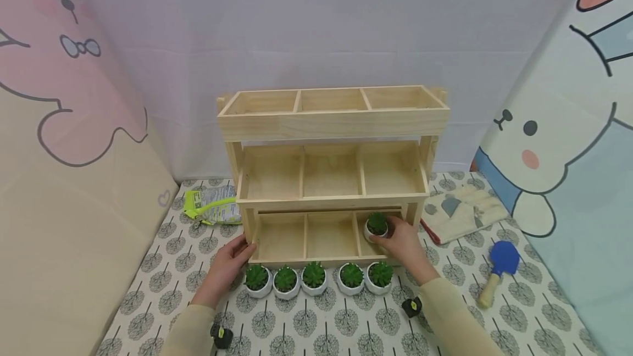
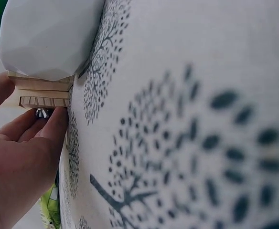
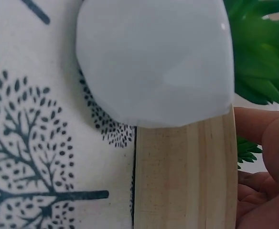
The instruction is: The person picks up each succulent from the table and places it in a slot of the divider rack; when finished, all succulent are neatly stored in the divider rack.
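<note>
A three-tier wooden planter shelf (image 1: 333,128) stands upright, each tier split into three compartments. My left hand (image 1: 228,268) grips the lower left corner of its bottom tier; in the left wrist view, thumb and fingers (image 2: 56,125) lie on either side of the wood. My right hand (image 1: 403,242) holds a small potted succulent (image 1: 377,225), green in a white pot, inside the bottom right compartment. In the right wrist view that hand is partly hidden behind the shelf's front board (image 3: 187,176). Several matching potted succulents (image 1: 314,279) stand in a row before the shelf.
Behind the shelf at left lies a yellow-green plastic packet (image 1: 212,205). Right of it are pale gloves (image 1: 462,213) and a blue hand shovel (image 1: 503,260) with a wooden handle. A tree-patterned cloth (image 1: 306,334) covers the table, with fabric walls (image 1: 326,21) around it.
</note>
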Demonstrator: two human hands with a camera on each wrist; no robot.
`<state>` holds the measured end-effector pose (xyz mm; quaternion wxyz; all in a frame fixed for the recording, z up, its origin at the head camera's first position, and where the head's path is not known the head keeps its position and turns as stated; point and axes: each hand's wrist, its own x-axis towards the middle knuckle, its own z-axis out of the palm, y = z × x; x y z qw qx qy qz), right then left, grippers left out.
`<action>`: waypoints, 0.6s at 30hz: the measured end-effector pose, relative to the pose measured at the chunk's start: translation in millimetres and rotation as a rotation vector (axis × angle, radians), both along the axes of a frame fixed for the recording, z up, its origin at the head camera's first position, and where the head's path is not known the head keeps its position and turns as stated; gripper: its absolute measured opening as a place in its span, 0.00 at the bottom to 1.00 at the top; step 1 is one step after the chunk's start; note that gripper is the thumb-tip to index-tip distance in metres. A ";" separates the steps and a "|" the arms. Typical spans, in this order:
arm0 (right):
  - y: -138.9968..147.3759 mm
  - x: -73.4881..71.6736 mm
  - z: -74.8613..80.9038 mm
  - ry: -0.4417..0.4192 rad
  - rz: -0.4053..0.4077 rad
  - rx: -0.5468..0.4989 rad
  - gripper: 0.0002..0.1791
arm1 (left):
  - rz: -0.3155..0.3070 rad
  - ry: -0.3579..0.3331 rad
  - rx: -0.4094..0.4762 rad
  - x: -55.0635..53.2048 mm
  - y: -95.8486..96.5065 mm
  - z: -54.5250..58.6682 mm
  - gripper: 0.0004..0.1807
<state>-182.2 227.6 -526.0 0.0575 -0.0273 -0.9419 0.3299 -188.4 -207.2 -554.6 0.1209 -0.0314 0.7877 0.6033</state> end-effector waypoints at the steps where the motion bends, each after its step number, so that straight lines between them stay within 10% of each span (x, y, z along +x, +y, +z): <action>1: 0.0 0.2 0.1 -0.003 -0.002 0.002 0.35 | -0.002 0.000 0.002 0.0 -0.1 0.1 0.37; 18: -0.4 4.5 4.9 -0.003 0.008 -0.006 0.31 | -0.005 -0.003 0.007 0.4 0.0 1.2 0.37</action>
